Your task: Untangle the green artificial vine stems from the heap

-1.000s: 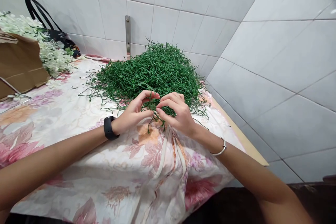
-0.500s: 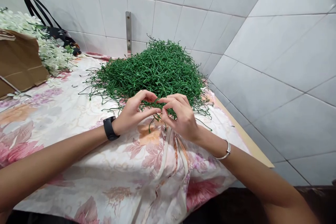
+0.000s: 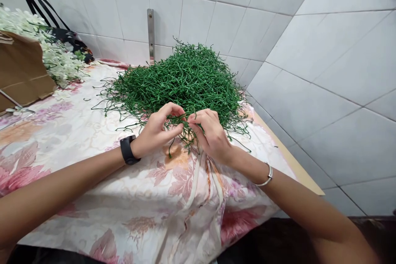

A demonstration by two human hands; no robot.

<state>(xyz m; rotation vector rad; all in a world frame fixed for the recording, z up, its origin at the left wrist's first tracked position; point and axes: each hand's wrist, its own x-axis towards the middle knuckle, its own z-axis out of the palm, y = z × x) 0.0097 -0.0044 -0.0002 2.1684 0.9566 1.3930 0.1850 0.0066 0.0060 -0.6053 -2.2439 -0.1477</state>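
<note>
A big heap of thin green plastic stems (image 3: 182, 80) lies on a table covered with a floral cloth (image 3: 93, 181). At the heap's near edge my left hand (image 3: 156, 130), with a black watch on the wrist, and my right hand (image 3: 208, 134), with a silver bangle, meet fingertip to fingertip. Both pinch a small bunch of green stems (image 3: 182, 132) whose ends hang down between them over the cloth.
A brown cardboard box (image 3: 20, 70) and a mass of small white artificial flowers (image 3: 52, 55) sit at the far left. Behind them a dark bag with black handles (image 3: 64, 37) leans on the white tiled wall. The tiled wall also runs close along the table's right edge.
Both hands have stayed at the heap's near edge, working the small bunch. The fingers have shifted slightly and the stems now hang a little lower.
</note>
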